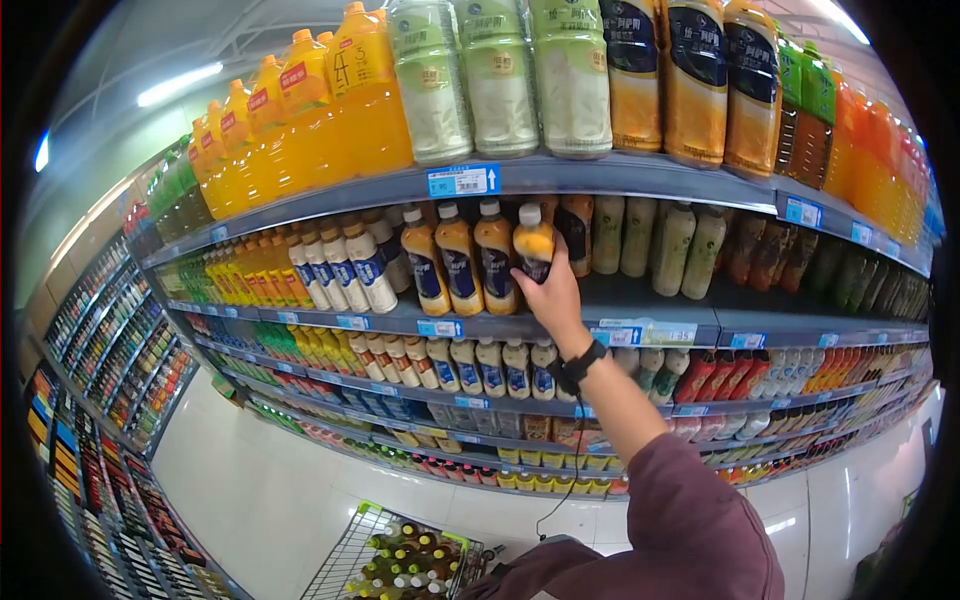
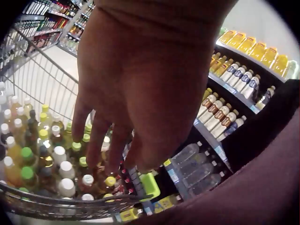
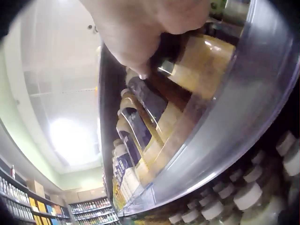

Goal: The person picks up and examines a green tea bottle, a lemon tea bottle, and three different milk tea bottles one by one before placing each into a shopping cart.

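In the head view my right hand grips a milk tea bottle with a white cap, an orange-tan body and a dark label. The bottle is at the front of the second shelf, beside a row of matching bottles. From the right wrist, the fingers wrap the held bottle just above the shelf's front lip. My left hand hangs with loosely extended fingers, holding nothing, and overlaps the bottle-filled cart in its wrist view. The head view does not include the left hand.
A wire shopping cart full of capped bottles stands at the bottom. Above the right hand runs the upper shelf edge, bearing large juice and tea bottles. Lower shelves hold more rows of drinks. A cable hangs from the right wristband.
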A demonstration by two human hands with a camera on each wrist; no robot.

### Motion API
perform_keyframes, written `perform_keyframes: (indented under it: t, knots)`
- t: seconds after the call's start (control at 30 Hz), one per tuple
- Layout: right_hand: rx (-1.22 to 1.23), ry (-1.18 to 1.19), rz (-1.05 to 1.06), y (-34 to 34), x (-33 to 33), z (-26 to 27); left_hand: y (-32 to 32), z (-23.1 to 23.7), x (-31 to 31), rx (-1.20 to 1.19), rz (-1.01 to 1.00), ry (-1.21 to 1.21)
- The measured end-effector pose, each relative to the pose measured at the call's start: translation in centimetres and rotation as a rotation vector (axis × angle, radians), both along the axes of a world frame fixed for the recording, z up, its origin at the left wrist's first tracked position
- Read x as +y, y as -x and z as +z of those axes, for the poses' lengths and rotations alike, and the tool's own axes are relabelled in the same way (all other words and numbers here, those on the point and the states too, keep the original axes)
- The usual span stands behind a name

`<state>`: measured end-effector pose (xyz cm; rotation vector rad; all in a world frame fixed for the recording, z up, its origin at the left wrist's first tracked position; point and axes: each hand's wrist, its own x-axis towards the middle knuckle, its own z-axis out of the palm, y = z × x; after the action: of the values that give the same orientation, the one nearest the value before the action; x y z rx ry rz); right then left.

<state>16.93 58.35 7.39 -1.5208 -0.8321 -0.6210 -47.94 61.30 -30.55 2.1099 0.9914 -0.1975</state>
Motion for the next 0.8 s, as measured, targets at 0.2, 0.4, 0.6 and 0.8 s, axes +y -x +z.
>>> perform_keyframes:
  t: [0.2, 0.4, 0.6, 0.8]
  knots:
    - [-0.195, -0.169, 0.230, 6.9, -2.7, -3.9, -6.9, 6.9, 4.0, -0.504, 0.145, 0.291]
    - [1.143, 0.255, 1.607, 19.8, -2.7, -9.0, -18.2, 23.5, 4.6, -0.969, 0.405, 0.566]
    - [1.839, 0.503, 2.120, 26.1, -1.0, -14.0, -22.1, 27.0, 3.5, -1.146, 0.316, 0.838]
    - [0.803, 0.940, 1.512, 25.9, 1.0, -16.6, -21.7, 22.7, 6.1, -1.356, 1.035, 0.569]
